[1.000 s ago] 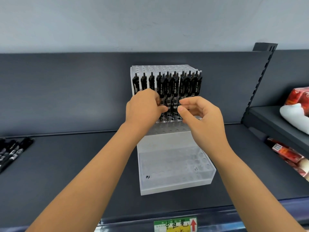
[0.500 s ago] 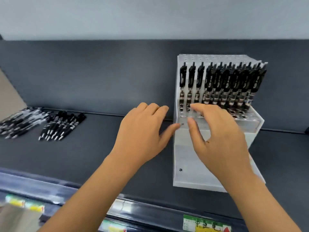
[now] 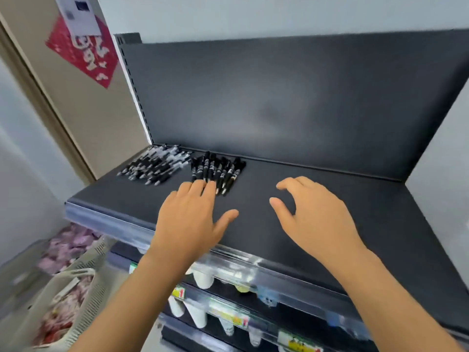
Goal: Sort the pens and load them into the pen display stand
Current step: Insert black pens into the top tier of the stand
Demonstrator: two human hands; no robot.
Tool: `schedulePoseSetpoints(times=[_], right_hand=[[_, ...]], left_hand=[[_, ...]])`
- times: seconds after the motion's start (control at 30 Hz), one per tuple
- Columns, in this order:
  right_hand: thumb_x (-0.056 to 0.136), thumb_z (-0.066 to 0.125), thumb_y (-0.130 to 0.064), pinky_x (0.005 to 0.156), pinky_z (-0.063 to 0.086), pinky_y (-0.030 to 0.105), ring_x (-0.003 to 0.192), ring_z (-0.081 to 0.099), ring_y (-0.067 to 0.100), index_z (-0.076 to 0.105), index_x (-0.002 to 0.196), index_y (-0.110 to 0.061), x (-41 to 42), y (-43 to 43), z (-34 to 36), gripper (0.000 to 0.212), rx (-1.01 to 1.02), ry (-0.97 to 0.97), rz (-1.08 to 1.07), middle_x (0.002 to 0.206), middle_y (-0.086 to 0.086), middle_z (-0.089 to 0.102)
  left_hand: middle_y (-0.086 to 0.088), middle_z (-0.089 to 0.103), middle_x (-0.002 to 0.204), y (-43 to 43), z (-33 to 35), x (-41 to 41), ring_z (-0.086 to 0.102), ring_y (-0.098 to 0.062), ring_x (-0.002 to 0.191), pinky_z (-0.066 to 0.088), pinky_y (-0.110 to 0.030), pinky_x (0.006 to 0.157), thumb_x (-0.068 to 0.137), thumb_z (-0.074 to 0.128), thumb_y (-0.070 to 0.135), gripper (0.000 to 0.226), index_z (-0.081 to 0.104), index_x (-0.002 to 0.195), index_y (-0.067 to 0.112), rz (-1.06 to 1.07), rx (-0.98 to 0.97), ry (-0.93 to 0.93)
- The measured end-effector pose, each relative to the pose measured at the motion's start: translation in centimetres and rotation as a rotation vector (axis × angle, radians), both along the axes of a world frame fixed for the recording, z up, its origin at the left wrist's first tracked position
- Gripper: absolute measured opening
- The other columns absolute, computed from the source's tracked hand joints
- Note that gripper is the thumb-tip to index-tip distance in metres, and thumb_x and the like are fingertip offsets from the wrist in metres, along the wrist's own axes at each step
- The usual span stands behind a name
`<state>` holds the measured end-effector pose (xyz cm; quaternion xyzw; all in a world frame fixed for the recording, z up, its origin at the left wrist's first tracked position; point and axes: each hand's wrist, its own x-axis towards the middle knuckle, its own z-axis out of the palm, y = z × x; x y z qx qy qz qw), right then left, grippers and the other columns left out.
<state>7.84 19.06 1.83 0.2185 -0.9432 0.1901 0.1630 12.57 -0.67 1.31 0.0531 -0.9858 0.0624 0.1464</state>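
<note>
Two heaps of pens lie on the dark shelf (image 3: 330, 224). The all-black pens (image 3: 218, 170) form a neat bunch near the back, and the clear-barrelled pens (image 3: 154, 165) lie in a looser pile to their left. My left hand (image 3: 193, 219) hovers with fingers straight, its fingertips just at the near tips of the black pens. My right hand (image 3: 314, 214) floats over bare shelf to the right, fingers loosely curved and holding nothing. The pen display stand is out of view.
The shelf's front rail (image 3: 228, 252) carries price tags, and white cups (image 3: 200, 278) stand on the shelves below. A pale mesh basket (image 3: 76, 283) with packets sits at the lower left. A door with a red paper sign (image 3: 83, 49) stands left of the shelving.
My view has swung left, so the display stand has left the frame. Both hands let go of the stand and moved left; the left one now reaches the black pens.
</note>
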Motion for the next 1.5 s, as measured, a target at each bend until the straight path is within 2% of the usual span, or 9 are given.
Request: schedulePoseSetpoints(times=[0.4,0.6,0.77,1.0,1.17,1.27,1.33,1.4,1.5], right_hand=[[0.092,0.054,-0.042,0.07,0.044,0.032,0.095,0.061,0.029,0.056,0.109,-0.01,-7.2,-16.2,-2.1,0.035,-0.08,-0.355,-0.416,0.098,0.006,0.066],[0.088,0.057,-0.045,0.069,0.039,0.03,0.108,0.056,0.032,0.047,0.115,-0.005,-13.7,-18.7,-3.0,0.05,-0.066,-0.483,-0.496,0.115,0.011,0.059],[0.078,0.062,-0.045,0.048,0.033,0.026,0.069,0.052,0.019,0.048,0.078,-0.009,-15.1,-18.2,-3.9,0.039,-0.098,-0.509,-0.545,0.07,-0.003,0.052],[0.09,0.048,-0.037,0.058,0.039,0.033,0.071,0.053,0.024,0.045,0.073,-0.011,-15.5,-17.0,-4.2,0.031,-0.003,-0.546,-0.475,0.074,0.002,0.056],[0.097,0.043,-0.03,0.064,0.035,0.034,0.064,0.043,0.016,0.046,0.072,-0.011,-14.6,-16.2,-2.6,0.031,-0.548,-0.645,-0.341,0.069,0.004,0.048],[0.099,0.044,-0.032,0.059,0.047,0.024,0.066,0.059,0.013,0.061,0.086,-0.011,-12.9,-17.5,-1.5,0.03,-0.941,-0.65,-0.25,0.074,0.002,0.063],[0.096,0.051,-0.032,0.06,0.054,0.031,0.07,0.066,0.02,0.063,0.102,-0.006,-11.7,-18.3,-0.9,0.03,-1.217,-0.673,-0.178,0.081,0.008,0.068],[0.09,0.056,-0.034,0.066,0.056,0.039,0.073,0.066,0.027,0.068,0.101,-0.004,-10.2,-18.8,-0.3,0.035,-1.316,-0.611,-0.155,0.084,0.015,0.068],[0.092,0.055,-0.031,0.062,0.054,0.033,0.066,0.065,0.025,0.07,0.087,-0.007,-7.1,-18.5,0.4,0.028,-1.295,-0.503,-0.185,0.074,0.015,0.066]], left_hand=[[-0.002,0.058,0.122,-14.5,-1.9,-7.4,0.052,-0.023,0.113,0.045,-0.035,0.087,0.089,0.034,0.065,0.068,0.046,0.131,0.014,-0.21,0.147,-0.013],[-0.003,0.065,0.113,-14.6,-1.7,-14.0,0.058,-0.024,0.107,0.046,-0.034,0.083,0.092,0.045,0.055,0.056,0.055,0.126,0.012,-0.315,0.219,0.114],[-0.004,0.068,0.108,-13.9,-1.4,-18.9,0.059,-0.025,0.104,0.047,-0.035,0.079,0.092,0.053,0.048,0.051,0.058,0.125,0.009,-0.419,0.302,0.17],[0.011,0.066,0.11,-13.4,-2.8,-21.3,0.055,-0.01,0.106,0.042,-0.024,0.075,0.089,0.054,0.052,0.048,0.058,0.124,0.02,-0.516,0.582,0.163],[0.02,0.065,0.096,-13.3,-2.9,-21.1,0.057,-0.001,0.089,0.048,-0.026,0.075,0.083,0.057,0.058,0.04,0.062,0.114,0.033,-0.578,0.885,0.054],[0.022,0.066,0.086,-12.4,-2.1,-20.5,0.059,0.003,0.073,0.047,-0.018,0.068,0.074,0.066,0.061,0.038,0.064,0.105,0.039,-0.638,1.152,-0.076],[0.02,0.069,0.081,-12.3,-1.3,-20.0,0.06,0.0,0.06,0.048,-0.014,0.062,0.07,0.074,0.055,0.032,0.066,0.096,0.04,-0.682,1.326,-0.133],[0.014,0.071,0.082,-12.4,-0.7,-19.3,0.063,-0.009,0.054,0.055,-0.025,0.062,0.065,0.081,0.048,0.033,0.068,0.093,0.035,-0.731,1.488,-0.228],[0.0,0.072,0.083,-12.4,0.4,-17.9,0.063,-0.018,0.05,0.056,-0.033,0.055,0.067,0.087,0.026,0.036,0.071,0.097,0.015,-0.845,1.591,-0.418]])
